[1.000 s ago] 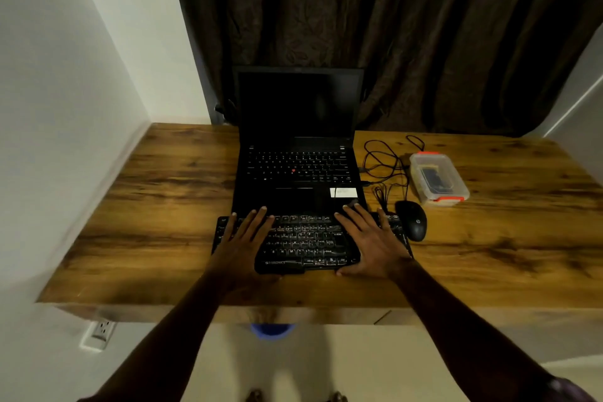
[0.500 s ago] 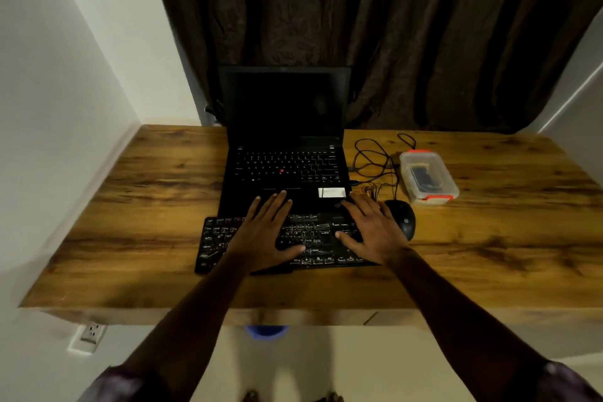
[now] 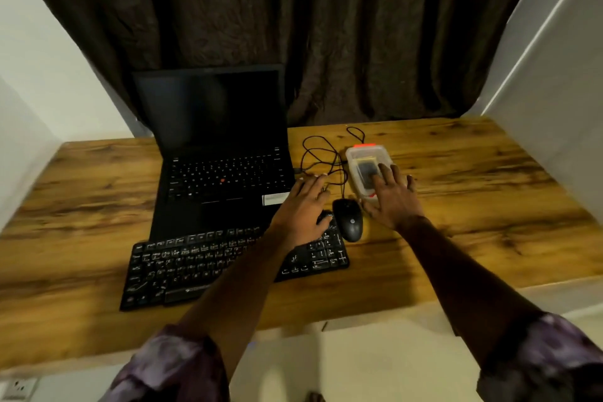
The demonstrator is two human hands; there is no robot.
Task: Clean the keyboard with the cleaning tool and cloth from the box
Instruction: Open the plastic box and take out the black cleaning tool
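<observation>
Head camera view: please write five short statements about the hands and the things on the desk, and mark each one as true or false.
1. The right hand lies with spread fingers on the clear box. True.
2. The lid of the box is off. False: the lid is on the box.
3. The mouse lies just right of the keyboard, nearer to the person than the box. True.
4. The left hand holds a cloth. False: it holds nothing and its fingers are straight, above the right end of the keyboard.
5. The laptop is closed. False: it stands open, with a dark screen.
</observation>
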